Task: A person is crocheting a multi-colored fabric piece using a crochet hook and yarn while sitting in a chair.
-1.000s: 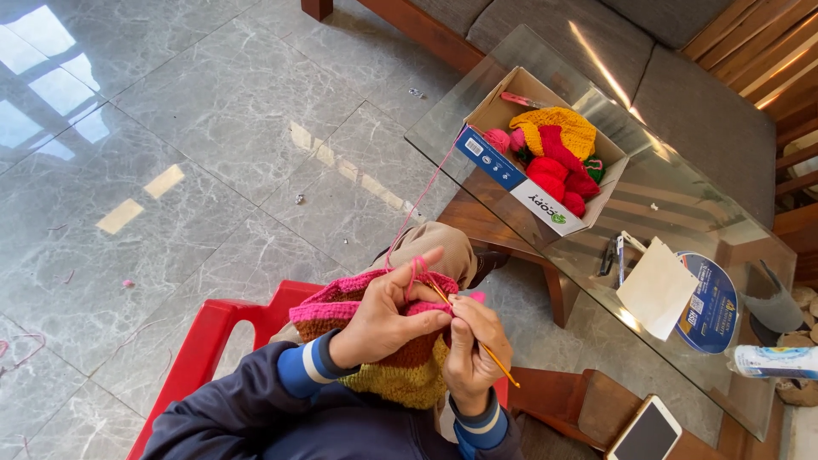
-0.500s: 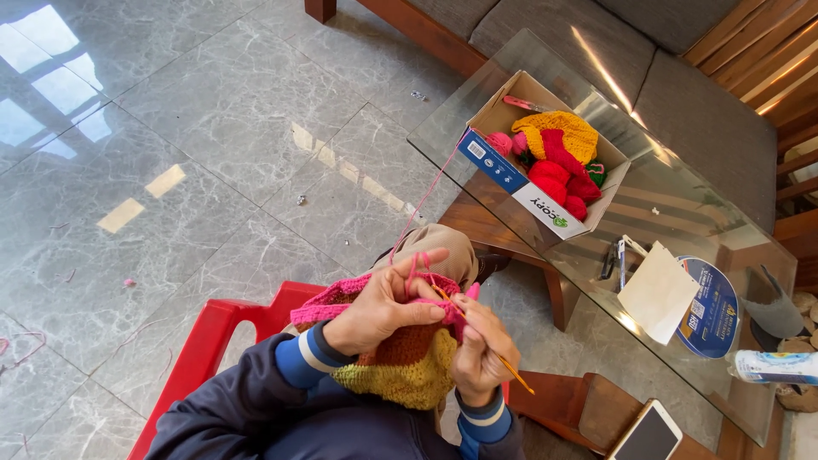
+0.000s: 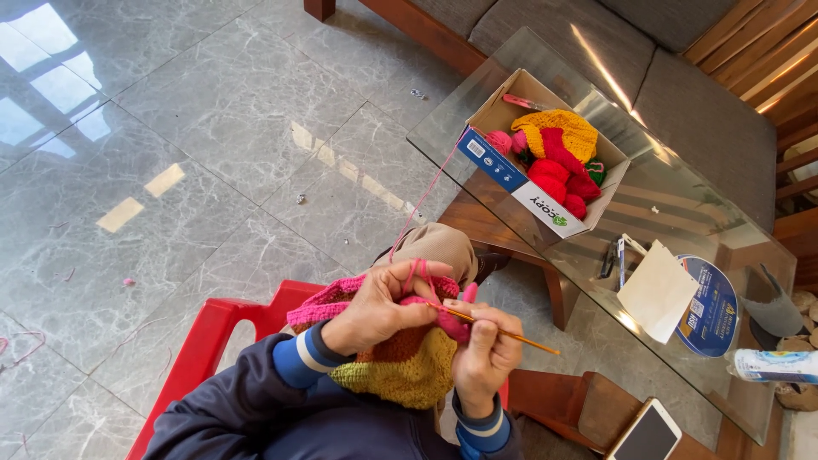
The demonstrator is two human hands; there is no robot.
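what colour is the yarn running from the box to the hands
Pink: the yarn strand shows best in the head view, running from the cardboard box.

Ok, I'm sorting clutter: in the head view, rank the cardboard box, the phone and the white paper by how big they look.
1. cardboard box
2. white paper
3. phone, though it is cut off by the frame's edge, so this place is unsure.

The floor point(image 3: 196, 145) was polished grey marble tile with pale veins. At ten o'clock, bright patches point(image 3: 34, 94) of window light reflected off it, and two smaller glints point(image 3: 141, 196) lay toward nine o'clock. At one o'clock stood a wooden-framed sofa point(image 3: 596, 43) with grey cushions. A glass-topped table point(image 3: 682, 204) on a wooden base ran from twelve toward four o'clock, a streak of light across its surface. Slatted wood point(image 3: 775, 60) showed at two o'clock. A red plastic chair point(image 3: 213, 341) sat at seven o'clock.
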